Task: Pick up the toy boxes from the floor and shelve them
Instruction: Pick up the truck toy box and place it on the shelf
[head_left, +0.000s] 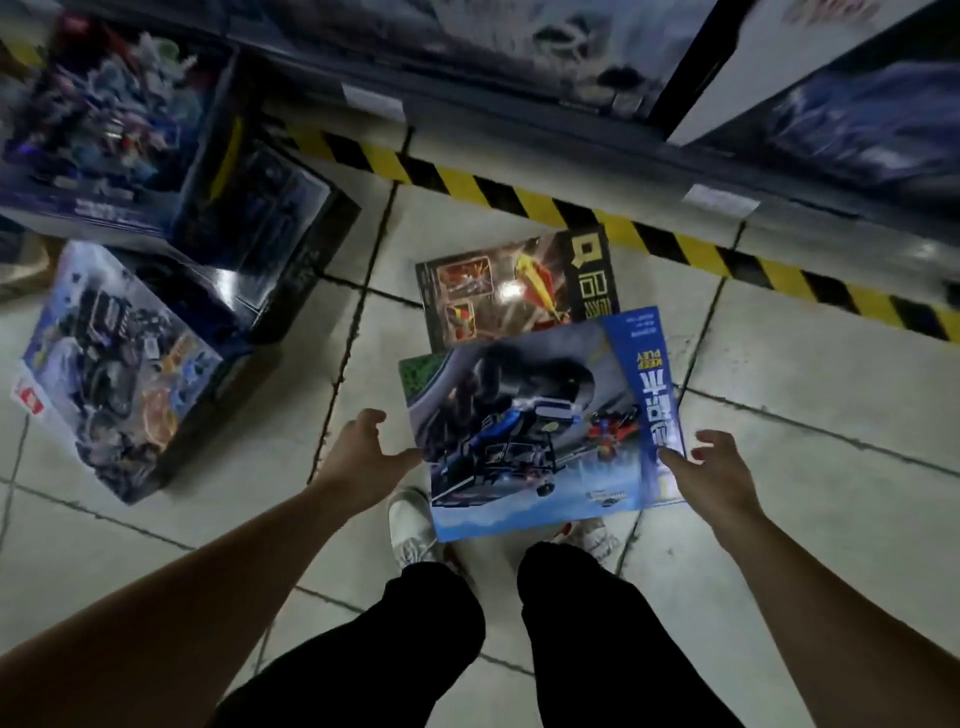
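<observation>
- Black trouser legs (436, 649) nearest the cam, white shoes (410, 525) just past them on the tiled floor (805, 426).
- Blue toy box (519, 415) sits dead ahead btwn both hands, face up. Its near edge covers the shoe tips, so prob. off the floor, can't confirm.
- Long axis runs hand to hand, R end tilted slightly away.
- Left hand (363, 452): fingers spread and relaxed, tips at the box's L edge, no wrap.
- Right hand (719, 470): also wide, fingertip on the R edge by the title band.
- Both equally near, so it looks like a 2-hand squeeze on the short ends.
- Orange toy box (498, 296) lies flat behind, part under the blue one; shelf (519, 109) beyond it.
</observation>
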